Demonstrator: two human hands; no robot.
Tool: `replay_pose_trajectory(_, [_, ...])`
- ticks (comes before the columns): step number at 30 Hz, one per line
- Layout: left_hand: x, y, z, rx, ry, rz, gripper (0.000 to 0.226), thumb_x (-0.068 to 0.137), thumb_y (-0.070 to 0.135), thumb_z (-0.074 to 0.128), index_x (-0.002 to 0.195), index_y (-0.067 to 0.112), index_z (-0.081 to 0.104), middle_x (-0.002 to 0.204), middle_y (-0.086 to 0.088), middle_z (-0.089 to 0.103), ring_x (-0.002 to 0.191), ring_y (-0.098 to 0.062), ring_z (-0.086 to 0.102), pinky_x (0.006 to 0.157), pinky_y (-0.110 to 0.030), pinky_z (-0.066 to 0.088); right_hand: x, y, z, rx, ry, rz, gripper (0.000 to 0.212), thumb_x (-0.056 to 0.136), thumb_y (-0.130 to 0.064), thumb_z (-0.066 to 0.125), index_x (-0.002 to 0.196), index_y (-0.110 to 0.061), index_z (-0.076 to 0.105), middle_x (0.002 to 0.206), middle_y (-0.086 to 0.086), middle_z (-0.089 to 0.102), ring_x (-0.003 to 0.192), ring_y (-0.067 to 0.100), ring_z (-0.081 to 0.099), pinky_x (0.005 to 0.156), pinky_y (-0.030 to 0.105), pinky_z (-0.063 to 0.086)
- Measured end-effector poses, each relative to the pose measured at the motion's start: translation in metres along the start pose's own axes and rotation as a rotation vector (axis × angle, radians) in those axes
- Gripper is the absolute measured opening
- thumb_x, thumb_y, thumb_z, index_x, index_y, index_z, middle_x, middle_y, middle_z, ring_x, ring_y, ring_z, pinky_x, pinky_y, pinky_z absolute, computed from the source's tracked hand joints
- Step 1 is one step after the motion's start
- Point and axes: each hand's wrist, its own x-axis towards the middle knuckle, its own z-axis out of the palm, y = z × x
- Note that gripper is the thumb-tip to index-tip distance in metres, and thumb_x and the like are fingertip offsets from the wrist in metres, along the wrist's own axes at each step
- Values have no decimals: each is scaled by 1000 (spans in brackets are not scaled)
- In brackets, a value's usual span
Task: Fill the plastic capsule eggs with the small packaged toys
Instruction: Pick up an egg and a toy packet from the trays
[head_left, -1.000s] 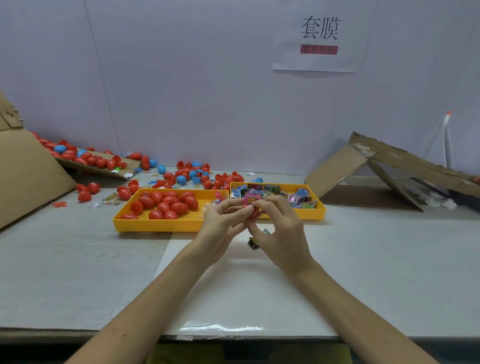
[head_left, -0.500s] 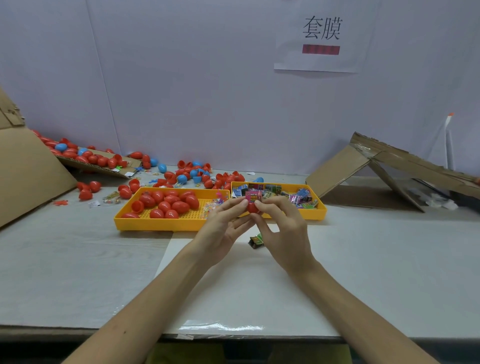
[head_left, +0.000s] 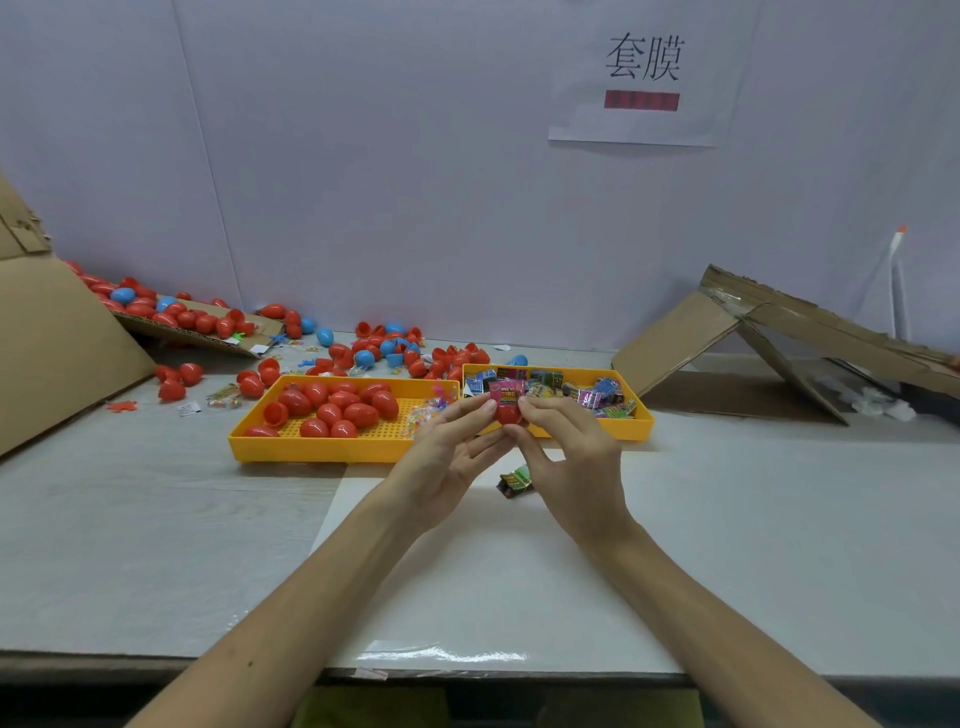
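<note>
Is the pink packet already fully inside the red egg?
No, most of the pink packet sticks out above the red egg.

pale wall (head_left: 363, 182), grey table (head_left: 130, 545).

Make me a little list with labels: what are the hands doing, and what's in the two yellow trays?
Left hand: pinches the red egg
Right hand: pinches the same egg
Pink toy packet: sticking out of the egg's top
Left yellow tray: red eggs
Right yellow tray: toy packets
Table: one loose packet near the hands
</note>
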Motion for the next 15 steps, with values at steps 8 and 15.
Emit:
replay_pose_trajectory(8, [2,-1,-2,26,6,26,36,82,11,74,117,5,65,115,-17,74,108,-31,72,77,-30,61,1,-3,-2,27,-28,21,26,87,-15,74,108,0,73,104,10,74,96,25,71,83,41,59])
replay_pose_trajectory(15, [3,-2,-2,65,22,80,35,80,12,75,113,4,66,111,-15,75,106,-30,72,79,-30,61,2,-3,-1,58,-55,-8,27,88,-4,74,115,-1,73,108,12,68,102,22,66,90,31,56])
